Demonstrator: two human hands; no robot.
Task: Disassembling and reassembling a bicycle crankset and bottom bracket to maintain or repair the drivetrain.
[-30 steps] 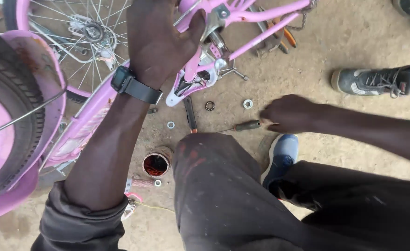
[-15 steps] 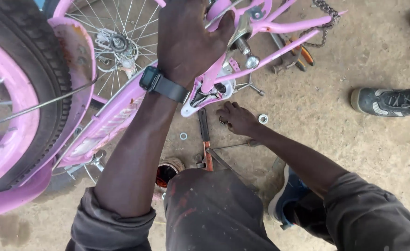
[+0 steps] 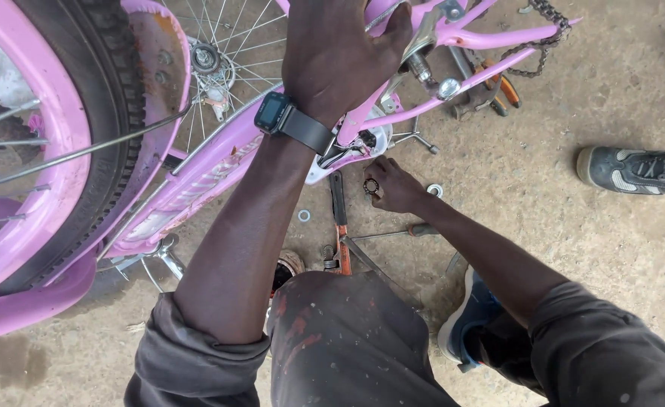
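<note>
My left hand (image 3: 340, 53), with a dark watch (image 3: 291, 120) on the wrist, grips the frame of an upturned pink bicycle (image 3: 219, 151) near its bottom bracket (image 3: 363, 139). My right hand (image 3: 393, 185) is just below the bracket and pinches a small dark ring, a bearing cage (image 3: 371, 185), between its fingertips. The pink wheel with its black tyre (image 3: 99, 128) fills the left of the view. My knee in dark, stained trousers (image 3: 347, 339) sits below both arms.
On the dirt floor lie an orange-handled wrench (image 3: 338, 226), a screwdriver (image 3: 400, 232), washers (image 3: 435, 190), a small open tin (image 3: 286, 267) and pliers (image 3: 498, 90) by the loose chain (image 3: 547, 22). Another person's dark shoe (image 3: 638, 169) rests at the right.
My right hand has come in from the floor at the right to just under the bottom bracket, now with the small ring in its fingers. The view has shifted closer to the bicycle.
</note>
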